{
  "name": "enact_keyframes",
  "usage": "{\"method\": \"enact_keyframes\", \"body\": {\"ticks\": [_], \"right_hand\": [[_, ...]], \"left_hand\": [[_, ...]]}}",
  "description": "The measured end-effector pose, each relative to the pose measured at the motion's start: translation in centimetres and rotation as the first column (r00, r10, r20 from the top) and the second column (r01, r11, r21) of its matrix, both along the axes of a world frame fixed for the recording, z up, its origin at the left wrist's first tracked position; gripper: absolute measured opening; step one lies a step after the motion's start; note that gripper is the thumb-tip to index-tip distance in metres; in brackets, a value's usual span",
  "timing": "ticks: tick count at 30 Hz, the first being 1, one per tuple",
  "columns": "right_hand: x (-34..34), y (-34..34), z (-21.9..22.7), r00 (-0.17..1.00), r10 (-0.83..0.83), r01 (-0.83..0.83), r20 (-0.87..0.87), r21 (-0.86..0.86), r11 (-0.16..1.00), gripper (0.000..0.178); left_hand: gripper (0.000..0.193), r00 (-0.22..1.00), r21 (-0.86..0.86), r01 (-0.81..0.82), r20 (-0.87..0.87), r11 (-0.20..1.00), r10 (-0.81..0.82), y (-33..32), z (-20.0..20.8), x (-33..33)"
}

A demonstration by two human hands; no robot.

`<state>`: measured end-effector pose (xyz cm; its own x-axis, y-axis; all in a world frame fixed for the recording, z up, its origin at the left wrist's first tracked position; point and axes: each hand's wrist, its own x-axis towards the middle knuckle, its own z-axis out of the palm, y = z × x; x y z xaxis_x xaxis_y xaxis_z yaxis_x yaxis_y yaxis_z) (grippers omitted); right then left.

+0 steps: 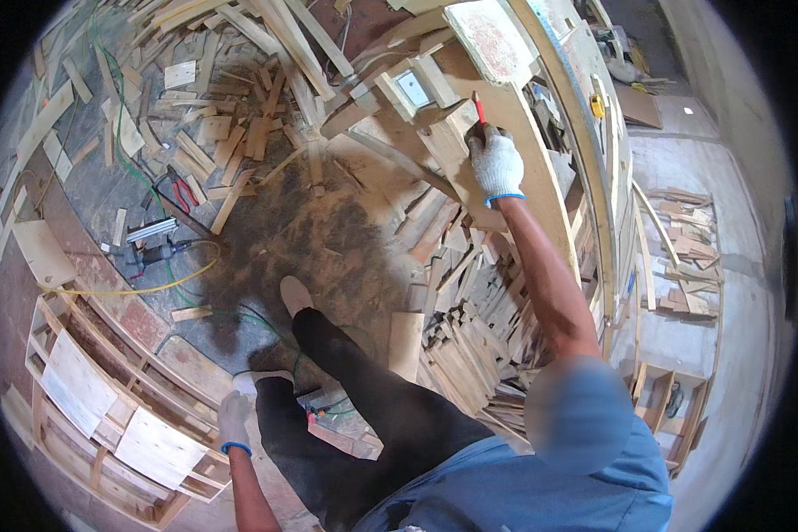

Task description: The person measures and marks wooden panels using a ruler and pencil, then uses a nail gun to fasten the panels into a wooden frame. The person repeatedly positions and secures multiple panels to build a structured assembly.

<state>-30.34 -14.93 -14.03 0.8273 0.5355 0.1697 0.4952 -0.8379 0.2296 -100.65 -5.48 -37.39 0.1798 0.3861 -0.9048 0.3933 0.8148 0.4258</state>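
Guiding the red pencil-like tool (pixel 479 107) well needs steady pressure: the right hand (pixel 497 164) grasps it in gloved fingers beside a wooden block (pixel 447 140); the left hand's (pixel 234 417) finger state cannot be told.

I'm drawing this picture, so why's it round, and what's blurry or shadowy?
Head view: the wide fisheye lens makes it round, with black corners; head view: a blurry patch covers something blue by the right shoulder, while the right hand looks clearer; head view: a dark shadow lies on the floor near the shoes.
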Motion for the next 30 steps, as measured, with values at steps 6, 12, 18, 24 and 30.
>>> {"method": "enact_keyframes", "body": {"ticks": [6, 12, 18, 24, 30], "right_hand": [[3.6, -0.2, -1.1, 0.993, -0.076, 0.049, -0.093, -0.268, 0.962, 0.028], [-3.4, 0.5, 3.0, 0.924, 0.327, -0.301, -0.196, 0.152, 0.941, 0.023], [-25.1, 4.4, -6.5, 0.166, 0.398, 0.164, -0.902, 0.423, 0.891, 0.036], [-48.8, 8.7, -23.2, -0.328, 0.257, -0.14, -0.909, 0.316, 0.938, 0.025], [-64.1, 13.4, -36.8, -0.342, 0.553, -0.141, -0.759, 0.624, 0.769, 0.03]], "left_hand": [[0.031, 0.979, -0.101, -0.054, -0.202, 0.993, 0.032, -3.9, -1.1, -3.1], [0.042, 0.72, 0.274, 0.651, -0.519, 0.708, -0.461, -7.3, 0.4, -6.1], [0.039, 0.559, 0.303, 0.587, -0.822, 0.751, -0.106, -4.4, 0.1, -12.8], [0.037, 0.466, 0.439, 0.632, -0.874, 0.639, 0.14, 3.4, -1.3, -16.9], [0.043, 0.517, 0.53, 0.797, -0.846, 0.29, 0.128, 8.4, -7.2, -21.8]]}}
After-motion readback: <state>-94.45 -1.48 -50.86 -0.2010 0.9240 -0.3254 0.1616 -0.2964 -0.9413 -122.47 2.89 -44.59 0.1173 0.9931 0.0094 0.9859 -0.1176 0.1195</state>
